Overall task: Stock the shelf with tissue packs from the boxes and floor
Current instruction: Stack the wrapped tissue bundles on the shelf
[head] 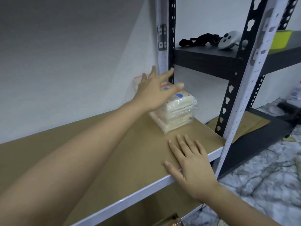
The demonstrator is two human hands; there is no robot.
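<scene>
- A stack of tissue packs, wrapped in clear plastic with orange and blue print on top, is seen lying on the brown board of the shelf, near its right back corner and close to the white upright post.
- The left hand is stretched over the far left part of the stack, with its fingers held straight and spread wide; nothing is gripped by them.
- The palm is placed above the top pack; whether it is actually touched cannot be told.
- The near right end of the stack is left uncovered, just below and to the right of the fingertips.
- A further pack with orange print is partly hidden behind the left hand, against the white wall.
- The right hand is laid flat on the front edge of the shelf, its fingers straight and slightly fanned, holding nothing; the heel of the hand lies across the white metal rim.
- The right fingertips are pointed toward the stack and are kept apart from it, with bare board between.
- On the neighbouring black rack a grey controller and a black strap are seen, with a yellow-green box further right.
- A marbled floor is seen at the lower right.
</scene>
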